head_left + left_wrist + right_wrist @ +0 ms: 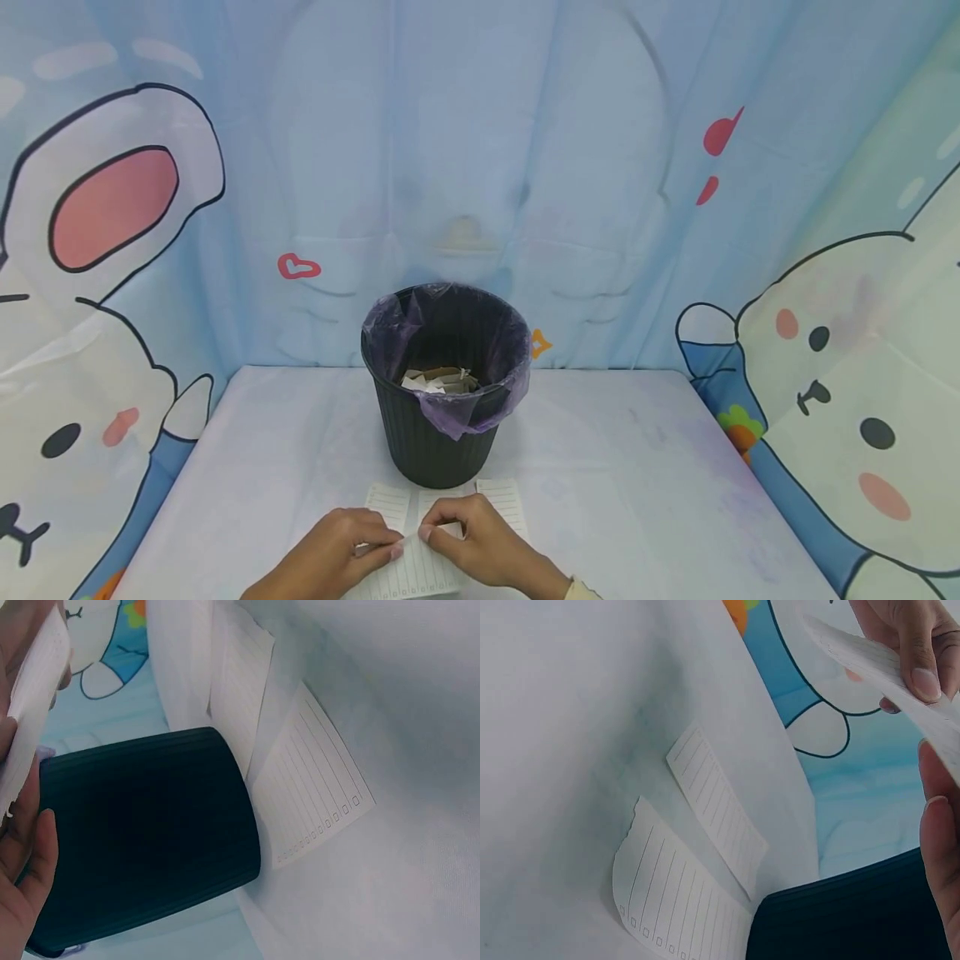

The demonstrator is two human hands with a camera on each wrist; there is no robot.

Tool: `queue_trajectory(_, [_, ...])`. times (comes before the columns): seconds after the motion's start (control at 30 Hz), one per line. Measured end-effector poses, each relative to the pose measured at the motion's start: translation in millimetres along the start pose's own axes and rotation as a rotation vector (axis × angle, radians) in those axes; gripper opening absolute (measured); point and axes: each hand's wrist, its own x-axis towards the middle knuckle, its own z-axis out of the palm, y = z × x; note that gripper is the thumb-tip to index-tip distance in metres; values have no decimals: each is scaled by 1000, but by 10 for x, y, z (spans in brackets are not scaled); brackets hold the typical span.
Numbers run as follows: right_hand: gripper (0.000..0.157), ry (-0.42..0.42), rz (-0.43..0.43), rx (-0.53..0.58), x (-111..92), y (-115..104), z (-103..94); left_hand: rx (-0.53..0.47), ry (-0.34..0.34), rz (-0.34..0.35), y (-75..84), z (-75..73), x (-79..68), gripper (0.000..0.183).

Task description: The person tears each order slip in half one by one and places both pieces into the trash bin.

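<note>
Both hands pinch a lined paper sheet [411, 573] just in front of the bin, their fingertips close together along its upper edge. My left hand [337, 550] grips it from the left side, my right hand [487, 540] from the right. In the left wrist view the sheet [36, 694] is seen nearly edge-on, raised off the table. The right wrist view shows the sheet [877, 671] between thumb and fingers of the left hand. On the table lie lined paper strips, a left one [388, 502] and a right one [504, 502]; one has a ragged edge.
A black bin [438, 450] with a purple liner [510, 367] stands upright just beyond the hands. Paper scraps [442, 381] lie inside it. The white table [615, 483] meets a printed blue curtain [465, 125] behind and at both sides.
</note>
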Motion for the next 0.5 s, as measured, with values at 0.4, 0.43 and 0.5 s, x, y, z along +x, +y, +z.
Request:
queue_trajectory(0.4, [16, 46, 12, 73, -12, -41, -30, 3, 159, 126, 44, 40, 6, 12])
queue_trajectory(0.43, [16, 45, 14, 72, -11, -43, -32, 3, 159, 125, 43, 41, 5, 12])
queue_trajectory(0.5, [16, 43, 16, 70, -12, -46, -31, 10, 156, 123, 38, 38, 1, 12])
